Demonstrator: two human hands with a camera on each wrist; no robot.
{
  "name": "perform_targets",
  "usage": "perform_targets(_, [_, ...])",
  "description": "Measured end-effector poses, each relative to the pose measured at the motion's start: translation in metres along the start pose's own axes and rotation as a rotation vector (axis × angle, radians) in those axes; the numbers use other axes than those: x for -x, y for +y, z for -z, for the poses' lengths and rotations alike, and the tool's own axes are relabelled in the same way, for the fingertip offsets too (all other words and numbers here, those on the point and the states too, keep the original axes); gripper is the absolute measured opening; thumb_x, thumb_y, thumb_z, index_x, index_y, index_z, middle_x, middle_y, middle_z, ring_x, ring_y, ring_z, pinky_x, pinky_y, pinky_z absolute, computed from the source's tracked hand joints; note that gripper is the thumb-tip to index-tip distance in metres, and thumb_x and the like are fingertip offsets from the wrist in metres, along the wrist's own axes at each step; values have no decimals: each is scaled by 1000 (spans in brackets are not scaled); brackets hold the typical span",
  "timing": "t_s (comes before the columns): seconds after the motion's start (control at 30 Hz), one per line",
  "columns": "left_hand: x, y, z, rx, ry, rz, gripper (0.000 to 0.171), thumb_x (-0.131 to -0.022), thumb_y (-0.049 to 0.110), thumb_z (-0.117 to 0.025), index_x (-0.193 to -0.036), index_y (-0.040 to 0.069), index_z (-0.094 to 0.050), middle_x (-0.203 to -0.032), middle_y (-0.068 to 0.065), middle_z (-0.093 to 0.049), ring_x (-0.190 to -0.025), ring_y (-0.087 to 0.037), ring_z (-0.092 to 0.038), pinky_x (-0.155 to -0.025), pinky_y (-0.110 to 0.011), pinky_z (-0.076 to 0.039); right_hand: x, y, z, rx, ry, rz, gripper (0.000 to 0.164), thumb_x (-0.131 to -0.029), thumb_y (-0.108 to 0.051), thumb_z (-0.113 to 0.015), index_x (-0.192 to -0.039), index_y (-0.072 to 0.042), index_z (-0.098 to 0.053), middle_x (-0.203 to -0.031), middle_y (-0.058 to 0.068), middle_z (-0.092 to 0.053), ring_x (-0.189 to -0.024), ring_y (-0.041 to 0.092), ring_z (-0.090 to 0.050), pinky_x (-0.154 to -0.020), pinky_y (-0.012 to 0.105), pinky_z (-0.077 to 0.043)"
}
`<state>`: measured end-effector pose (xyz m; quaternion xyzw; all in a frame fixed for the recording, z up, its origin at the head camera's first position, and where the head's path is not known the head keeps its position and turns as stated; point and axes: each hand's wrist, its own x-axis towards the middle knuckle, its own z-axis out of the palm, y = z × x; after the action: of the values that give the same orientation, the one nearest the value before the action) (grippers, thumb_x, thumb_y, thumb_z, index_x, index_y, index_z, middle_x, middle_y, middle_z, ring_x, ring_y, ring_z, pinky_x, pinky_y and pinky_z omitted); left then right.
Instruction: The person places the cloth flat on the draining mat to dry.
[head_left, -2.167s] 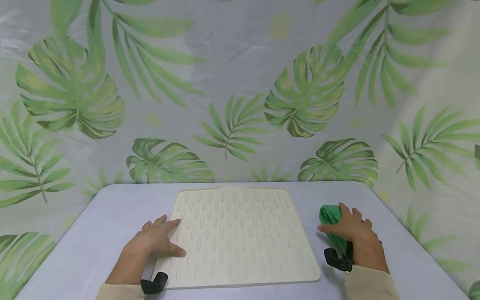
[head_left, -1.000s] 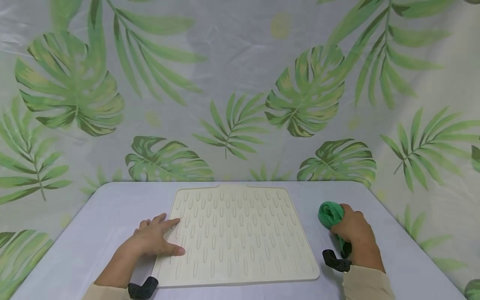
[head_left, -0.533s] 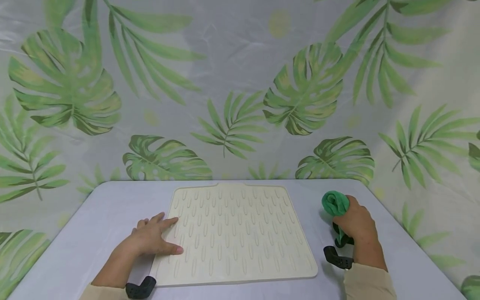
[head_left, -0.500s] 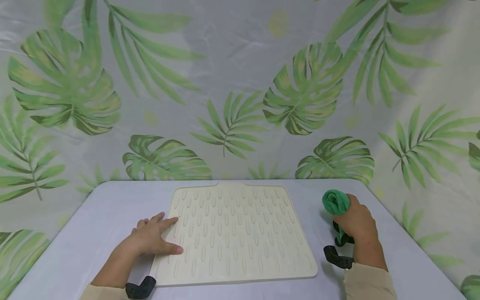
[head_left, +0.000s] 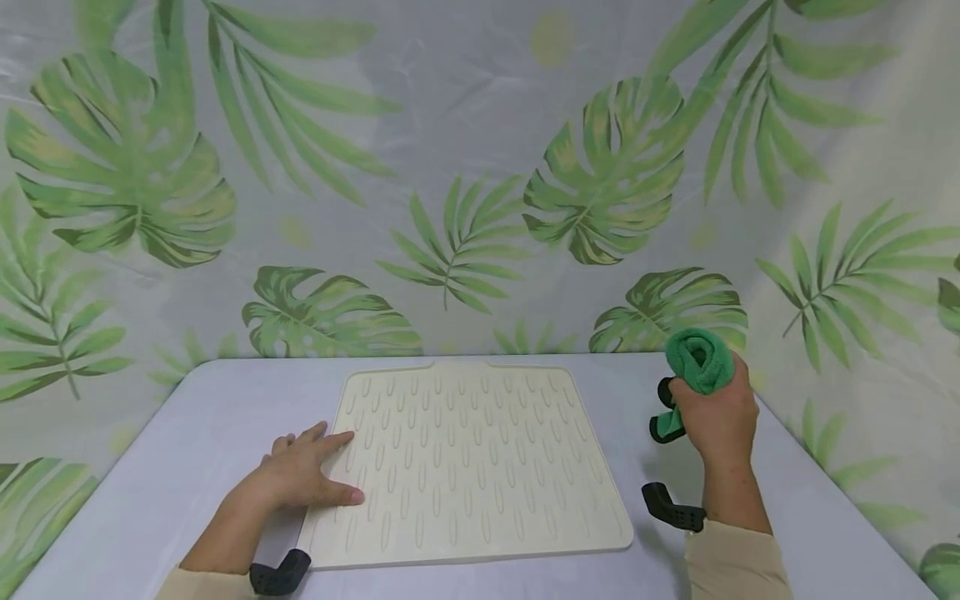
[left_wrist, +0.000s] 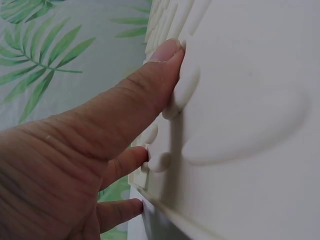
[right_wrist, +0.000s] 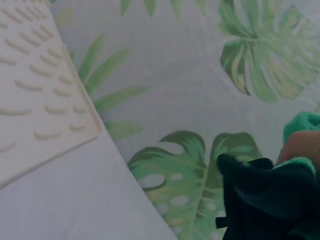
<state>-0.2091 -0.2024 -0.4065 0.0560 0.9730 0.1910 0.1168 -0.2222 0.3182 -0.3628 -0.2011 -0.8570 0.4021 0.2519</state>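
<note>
- Gripping the green, rolled, plush-looking cloth with black edging [head_left: 699, 358], the right hand [head_left: 722, 408] has its thumb and fingers curled round the roll; the far fingers are mostly hidden.
- The cloth is held up above the right side of the white, smooth-covered worktop [head_left: 247, 417], well apart from the mat, its coiled end uppermost.
- The left hand [head_left: 300, 473] has its fingers spread wide and grasps nothing; thumb and index finger rest on the left margin of the cream, rectangular mat with raised oval ridges [head_left: 468, 462], the other fingers beyond its edge.
- The mat lies flat on the worktop, between the hands.
- Behind hangs a pale grey, green-leaf-patterned sheet [head_left: 465, 108].
- Beige fabric sleeves [head_left: 738, 562] cover both forearms.
</note>
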Motion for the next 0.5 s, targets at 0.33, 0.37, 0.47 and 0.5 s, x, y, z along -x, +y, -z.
perform_targets(0.33, [0,1,-2,17,0,-8,107,-64,67,-86,-151,15,-50,-163,-33,-26,-140,-73,-18,-105,-87,-19,6,-11,3,-144,98,-45,79,-91,-33,-65,-160,-24,-28,-144,15,-55,-129,31,-51,-88,35,-39])
perform_targets(0.37, [0,1,-2,16,-1,-6,107,-64,67,-86,-151,15,-50,-163,-33,-26,-140,-72,-18,-105,-86,-19,7,-12,2,-156,112,-34,79,-90,-34,-66,-159,-24,-29,-144,14,-56,-129,30,-51,-88,34,-39])
perform_targets(0.47, [0,1,-1,12,0,3,108,-64,67,-86,-151,15,-50,-162,-33,-25,-140,-73,-18,-105,-86,-20,9,-15,-1,-193,155,6,78,-89,-36,-68,-158,-25,-33,-143,14,-57,-128,29,-53,-91,35,-39])
perform_targets(0.5, [0,0,-1,11,-1,4,108,-64,67,-86,-151,15,-50,-162,-33,-25,-140,-73,-17,-105,-86,-20,9,-16,-2,-202,166,14,77,-89,-36,-68,-157,-26,-34,-143,14,-58,-128,29,-53,-92,35,-39])
